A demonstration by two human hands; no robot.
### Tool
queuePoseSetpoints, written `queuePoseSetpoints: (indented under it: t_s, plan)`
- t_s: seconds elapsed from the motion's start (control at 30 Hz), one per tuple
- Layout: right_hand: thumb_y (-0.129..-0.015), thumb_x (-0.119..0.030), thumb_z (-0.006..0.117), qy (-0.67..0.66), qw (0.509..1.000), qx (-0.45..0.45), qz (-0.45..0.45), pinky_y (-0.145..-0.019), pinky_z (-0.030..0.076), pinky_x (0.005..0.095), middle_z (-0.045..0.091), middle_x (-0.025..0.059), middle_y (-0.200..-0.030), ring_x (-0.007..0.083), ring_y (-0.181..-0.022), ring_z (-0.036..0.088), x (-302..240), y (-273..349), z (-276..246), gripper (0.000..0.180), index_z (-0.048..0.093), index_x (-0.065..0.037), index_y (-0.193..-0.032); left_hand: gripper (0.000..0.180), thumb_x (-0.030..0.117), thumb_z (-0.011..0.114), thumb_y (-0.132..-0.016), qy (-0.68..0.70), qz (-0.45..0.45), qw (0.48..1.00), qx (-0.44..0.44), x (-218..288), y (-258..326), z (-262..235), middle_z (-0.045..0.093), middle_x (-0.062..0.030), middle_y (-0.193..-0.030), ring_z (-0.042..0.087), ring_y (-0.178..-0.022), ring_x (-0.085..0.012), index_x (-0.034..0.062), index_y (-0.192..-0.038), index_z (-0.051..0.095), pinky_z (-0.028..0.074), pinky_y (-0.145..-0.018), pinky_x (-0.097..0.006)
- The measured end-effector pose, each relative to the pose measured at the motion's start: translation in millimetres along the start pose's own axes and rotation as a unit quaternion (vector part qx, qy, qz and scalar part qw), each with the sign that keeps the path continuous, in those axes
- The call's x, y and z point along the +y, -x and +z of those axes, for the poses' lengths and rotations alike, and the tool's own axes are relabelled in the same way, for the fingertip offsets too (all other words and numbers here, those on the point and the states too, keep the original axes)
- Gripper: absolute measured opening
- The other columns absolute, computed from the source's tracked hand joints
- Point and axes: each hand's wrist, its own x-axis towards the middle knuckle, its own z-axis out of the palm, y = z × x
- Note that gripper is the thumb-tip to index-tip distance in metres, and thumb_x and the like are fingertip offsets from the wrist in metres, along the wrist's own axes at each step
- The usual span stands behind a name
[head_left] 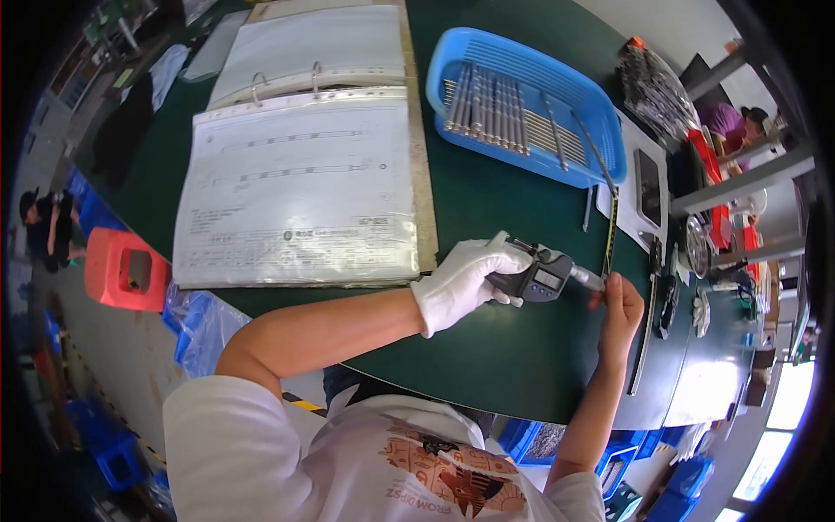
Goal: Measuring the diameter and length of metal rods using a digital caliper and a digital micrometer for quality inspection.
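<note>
My left hand (461, 280), in a white glove, is closed around the frame of a digital micrometer (548, 277) with a small display. My bare right hand (619, 317) pinches the silvery thimble at the micrometer's right end. Just beyond the right fingertips lies a narrow yellow-and-black measuring strip (611, 228), pointing away from me toward a blue plastic basket (474, 144). Inside that basket are several slim metal rods (487, 104), laid side by side. One short thin rod (589, 209) rests on the green table outside it. Whether anything sits between the micrometer's jaws I cannot tell.
An open ring binder (300, 187) with technical drawings covers the table's left part. Right of the basket, a dark flat phone-like device (648, 187) lies on a white sheet. A long rod (644, 344) lies near the right. A red stool (109, 270) stands left; people are farther off.
</note>
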Motion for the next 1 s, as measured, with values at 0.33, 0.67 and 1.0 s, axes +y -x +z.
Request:
queuePoseSetpoints:
  t_s: [0.33, 0.67, 1.0]
  plan:
    - [-0.077, -0.045, 0.052, -0.314, 0.941, -0.118, -0.049, -0.077, 0.041, 0.0289, 0.047, 0.0128, -0.109, 0.0163, -0.093, 0.049, -13, 9, 31, 0.072, 0.028, 0.004, -0.125, 0.020, 0.016, 0.052, -0.081, 0.066, -0.008, 0.996, -0.062, -9, -8, 5, 0.054, -0.0095, -0.092, 0.057, -0.071, -0.0205, -0.0005, -0.093, 0.051, 0.047, -0.060, -0.027]
    - [-0.076, -0.034, 0.057, -0.283, 0.945, -0.028, -0.163, -0.072, 0.043, 0.0287, 0.044, 0.0184, -0.103, 0.0183, -0.084, 0.046, -36, 32, 56, 0.061, 0.026, -0.009, -0.121, 0.033, 0.040, 0.045, -0.086, -0.138, -0.173, 0.964, -0.147, -26, 13, 17, 0.038, 0.0027, -0.046, 0.036, -0.036, -0.0082, 0.0123, -0.069, 0.040, 0.026, -0.033, -0.022]
    - [-0.078, -0.021, 0.056, -0.517, 0.843, -0.127, -0.074, -0.064, 0.047, 0.0330, 0.051, 0.0200, -0.097, 0.0188, -0.065, 0.053, -29, 28, 50, 0.060, 0.025, -0.006, -0.127, 0.015, 0.019, 0.053, -0.084, -0.125, -0.267, 0.938, -0.183, -29, 13, 20, 0.047, -0.0016, -0.056, 0.049, -0.046, -0.0123, 0.0087, -0.081, 0.042, 0.039, -0.043, -0.024]
